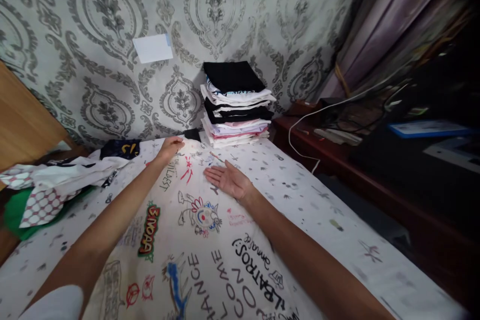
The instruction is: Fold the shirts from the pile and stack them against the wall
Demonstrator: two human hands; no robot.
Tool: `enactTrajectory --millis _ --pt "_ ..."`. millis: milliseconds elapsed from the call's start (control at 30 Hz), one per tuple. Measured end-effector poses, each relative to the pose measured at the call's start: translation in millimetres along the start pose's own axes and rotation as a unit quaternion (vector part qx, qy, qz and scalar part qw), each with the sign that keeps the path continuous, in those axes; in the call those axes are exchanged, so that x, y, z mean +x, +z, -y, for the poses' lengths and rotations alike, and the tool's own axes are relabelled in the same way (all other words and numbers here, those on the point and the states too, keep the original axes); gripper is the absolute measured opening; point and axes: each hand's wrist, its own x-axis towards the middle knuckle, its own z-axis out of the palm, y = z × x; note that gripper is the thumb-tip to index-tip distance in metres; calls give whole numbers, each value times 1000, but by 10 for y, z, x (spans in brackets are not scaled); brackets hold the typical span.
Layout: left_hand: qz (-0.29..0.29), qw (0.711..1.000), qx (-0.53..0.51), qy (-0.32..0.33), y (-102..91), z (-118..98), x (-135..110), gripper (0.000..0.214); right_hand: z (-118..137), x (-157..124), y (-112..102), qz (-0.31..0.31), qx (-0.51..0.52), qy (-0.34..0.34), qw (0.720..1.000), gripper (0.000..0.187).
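A white garment (210,225) covered in colored drawings and handwriting lies spread flat on the bed, its near part running out of view. My left hand (171,149) pinches the garment's far edge, fingers closed on the cloth. To the right of it, my right hand (229,180) is open with the palm turned up and the fingers stretched out, over the upper part of the garment. Whether its back touches the cloth I cannot tell. Just beyond both hands stands a tall stack of folded clothes (238,105) in black, white and pink.
A patterned white sheet (330,225) covers the bed. Rumpled clothes (63,180) lie at the left edge beside a green cloth (22,215). A dark red wooden cabinet (300,135) with a white cable (292,135) stands on the right. The wallpapered wall closes the far side.
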Motion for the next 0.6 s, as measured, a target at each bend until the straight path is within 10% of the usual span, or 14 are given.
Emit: enactTrajectory --millis 67,200,267,433,600 --pt "22 997 -16 68 -97 -107 -430 22 5 -5 14 6 -8 -2 1000 53" --pt "307 915 18 261 -301 -181 -1407 27 29 -56 91 5 -19 0 1000 55" --pt "353 888 89 281 -390 -84 -1691 31 41 -102 145 6 -28 21 999 52" --pt "200 891 297 280 -670 526 -1569 44 12 -181 230 -20 -62 57 996 31" --pt "217 875 362 236 -928 998 -1129 66 -63 -121 195 -55 -133 -4 990 15"
